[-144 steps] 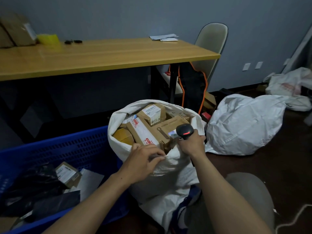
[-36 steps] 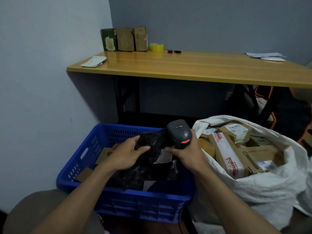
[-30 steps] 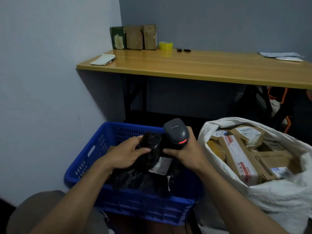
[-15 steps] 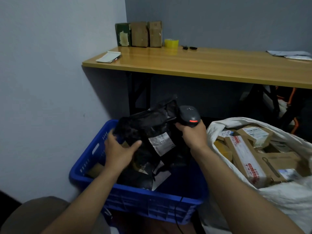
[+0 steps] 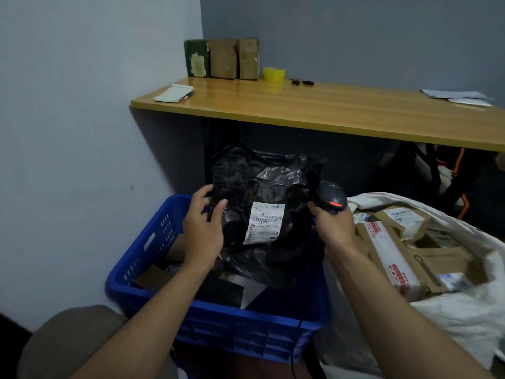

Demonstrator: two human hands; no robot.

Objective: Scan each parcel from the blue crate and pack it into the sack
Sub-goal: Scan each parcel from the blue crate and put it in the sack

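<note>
A black plastic parcel (image 5: pixel 262 187) with a white shipping label (image 5: pixel 263 222) facing me is held upright above the blue crate (image 5: pixel 153 242). My left hand (image 5: pixel 203 228) grips the parcel's left edge. My right hand (image 5: pixel 332 227) holds the black barcode scanner (image 5: pixel 330 196), its red light on, at the parcel's right edge. More dark bags and cardboard lie in the crate under the parcel. To the right stands the white sack (image 5: pixel 451 310), open, holding several cardboard boxes (image 5: pixel 410 258).
A wooden table (image 5: pixel 328 110) stands behind, carrying three boxes (image 5: pixel 222 58), yellow tape (image 5: pixel 274 73), a notepad (image 5: pixel 173 93) and papers (image 5: pixel 456 95). A wall is close on the left. My knee (image 5: pixel 71 340) is at bottom left.
The black parcel has come up out of the crate and now hangs flat with its label towards me. My right hand with the scanner has shifted to its right edge.
</note>
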